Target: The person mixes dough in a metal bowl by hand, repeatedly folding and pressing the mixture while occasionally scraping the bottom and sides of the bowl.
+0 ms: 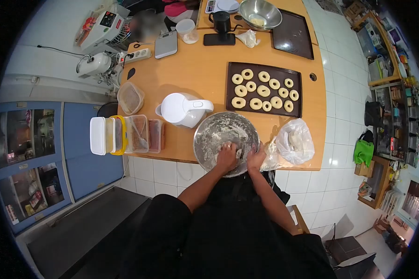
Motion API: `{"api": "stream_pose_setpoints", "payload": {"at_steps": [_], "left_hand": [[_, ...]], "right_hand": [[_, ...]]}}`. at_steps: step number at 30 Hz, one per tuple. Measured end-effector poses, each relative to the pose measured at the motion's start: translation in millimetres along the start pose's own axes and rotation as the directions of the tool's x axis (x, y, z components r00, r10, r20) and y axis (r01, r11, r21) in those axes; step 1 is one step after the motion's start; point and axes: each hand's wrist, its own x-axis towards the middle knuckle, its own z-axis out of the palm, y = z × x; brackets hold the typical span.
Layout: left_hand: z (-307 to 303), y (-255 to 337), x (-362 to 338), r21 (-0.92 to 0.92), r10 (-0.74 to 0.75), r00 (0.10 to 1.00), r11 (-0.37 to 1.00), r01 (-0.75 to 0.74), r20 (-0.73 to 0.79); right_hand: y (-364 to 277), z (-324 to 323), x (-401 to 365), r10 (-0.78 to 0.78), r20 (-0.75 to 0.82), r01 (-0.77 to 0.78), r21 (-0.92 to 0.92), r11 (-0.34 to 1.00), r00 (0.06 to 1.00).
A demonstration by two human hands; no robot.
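Observation:
A large metal mixing bowl (209, 135) sits at the table's near edge, its inside smeared with flour and bits of dough. My left hand (226, 156) is down in the bowl, fingers curled into a pale lump of dough (239, 153) that is mostly hidden. At the bowl's right side, my right hand (256, 159) grips the rim. Just right of that hand lies a clear plastic bag (295, 142) with something pale in it. Behind the bowl, a dark baking tray (232, 83) carries several rings of raw dough (263, 90).
Left of the bowl stands a white electric kettle (181, 109). Plastic containers (137, 132) line the table's left end. Farther back are a scale (166, 45), a black jug (220, 22), another metal bowl (260, 11) and a second tray (292, 35). Another person (177, 9) is across the table.

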Motion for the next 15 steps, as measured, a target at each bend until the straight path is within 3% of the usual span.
{"api": "stream_pose_setpoints", "payload": {"at_steps": [4, 7, 10, 13, 15], "left_hand": [[-14.4, -5.6, -14.4, 0.034, -0.049, 0.999, 0.998, 0.049, -0.004], [-38.8, -15.6, -15.5, 0.028, -0.251, 0.968, 0.968, 0.25, 0.017], [-48.0, -23.2, -12.1, 0.145, -0.282, 0.953, 0.944, 0.296, -0.108], [-60.0, -26.5, -3.6, 0.061, -0.234, 0.956, 0.967, 0.248, -0.177], [-75.1, -25.5, 5.7, 0.04, -0.315, 0.947, 0.947, 0.318, -0.067]], "right_hand": [[-0.7, -1.0, 0.7, 0.026, 0.033, -0.025, -0.047, 0.999, 0.999], [7.9, 2.5, 0.5, 0.018, 0.036, -0.018, 0.001, 1.0, 0.999], [8.7, 3.7, -1.6, -0.005, 0.016, 0.005, 0.0, 1.0, 1.0], [3.3, 3.8, -2.2, -0.007, 0.028, 0.006, 0.019, 1.0, 1.0], [4.2, 1.6, -2.2, -0.031, 0.033, 0.03, 0.02, 0.999, 0.999]]}}
